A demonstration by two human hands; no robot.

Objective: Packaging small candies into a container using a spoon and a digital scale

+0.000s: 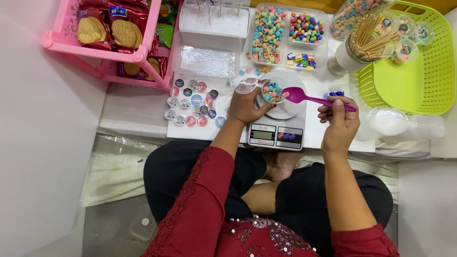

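A: We see the left hand (245,105) closed around a small clear cup (273,90) of pastel candies, which sits on the round platform of a white kitchen scale (278,127).

B: Agreed, its grip is wrapped about the cup's near side, thumb and fingers curled on the rim. And the right hand (339,121)?

A: Its grip is pinched shut on the handle of a magenta plastic spoon (309,98), the bowl of the spoon lying just beside the cup's rim. We cannot tell whether the bowl holds anything.

B: Behind the scale we make out a clear divided tray (289,35) with pastel candies in one compartment and brighter ones in the others.

A: To the left of the scale, round stickers (193,102) are spread on the white tabletop (314,135). Farther left stands a pink rack (107,47) with red biscuit packets.

B: To the right we see a lime green basket (423,71) with filled cups at its far edge, and a jar of wooden sticks (364,45) just beside it.

A: Near the right hand lie empty clear cups (397,123), close to the tabletop's edge.
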